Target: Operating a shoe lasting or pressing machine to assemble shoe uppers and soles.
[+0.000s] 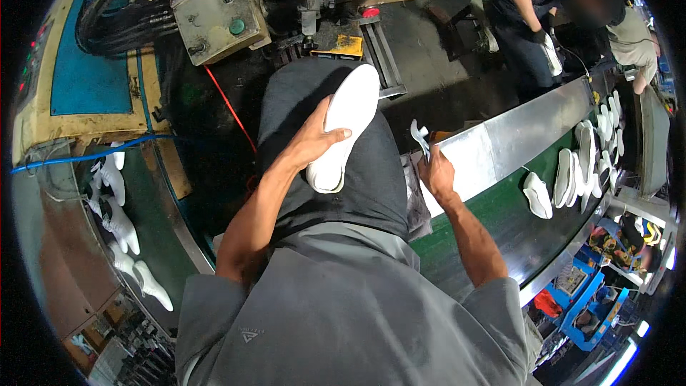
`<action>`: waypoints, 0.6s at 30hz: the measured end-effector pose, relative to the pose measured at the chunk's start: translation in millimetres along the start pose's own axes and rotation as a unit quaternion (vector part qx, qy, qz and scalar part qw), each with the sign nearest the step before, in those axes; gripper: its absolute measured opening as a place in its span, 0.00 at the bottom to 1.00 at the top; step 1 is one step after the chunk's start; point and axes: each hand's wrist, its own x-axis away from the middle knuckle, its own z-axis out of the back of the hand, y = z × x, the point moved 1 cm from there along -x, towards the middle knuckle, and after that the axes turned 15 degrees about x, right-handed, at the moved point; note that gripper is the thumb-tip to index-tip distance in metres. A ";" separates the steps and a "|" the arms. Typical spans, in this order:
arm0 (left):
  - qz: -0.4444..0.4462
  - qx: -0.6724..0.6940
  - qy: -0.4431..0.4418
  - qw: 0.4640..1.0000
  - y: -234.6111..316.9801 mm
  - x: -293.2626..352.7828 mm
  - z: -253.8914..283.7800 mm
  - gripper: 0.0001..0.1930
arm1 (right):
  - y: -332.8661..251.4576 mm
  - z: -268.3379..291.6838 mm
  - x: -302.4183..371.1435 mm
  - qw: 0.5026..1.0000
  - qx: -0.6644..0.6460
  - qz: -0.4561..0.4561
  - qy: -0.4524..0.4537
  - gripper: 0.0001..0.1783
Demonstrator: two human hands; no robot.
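My left hand (314,137) grips a white shoe (355,104) across its middle, thumb on the pale sole side. The shoe lies slanted over my lap (293,93), its toe end pointing up and away. My right hand (437,173) is closed round a metal hammer (420,137), its curved head showing above the fist. That hand is beside the near end of a shiny metal ledge (493,146), apart from the shoe. Most of the hammer's handle is hidden by my fingers.
Right, a green conveyor belt (493,225) carries several white shoes (537,195). More white shoes (121,225) lie on the left belt (146,193). Ahead stands a machine with a green-buttoned box (221,21). At the far right another person (532,28) holds a white shoe.
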 end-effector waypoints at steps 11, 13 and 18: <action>0.044 -0.173 -0.406 0.896 61.9 -56.6 -35.5 0.45 | -58.4 149.3 11.8 0.922 0.157 0.285 0.210 0.61; 0.036 -0.179 -0.455 0.871 70.3 -67.2 -39.2 0.43 | -79.4 156.2 -10.3 0.861 0.242 0.406 0.188 0.57; -0.214 -0.462 -0.102 0.855 75.7 -60.6 13.1 0.34 | -101.7 154.0 -0.3 0.947 0.116 0.298 0.030 0.63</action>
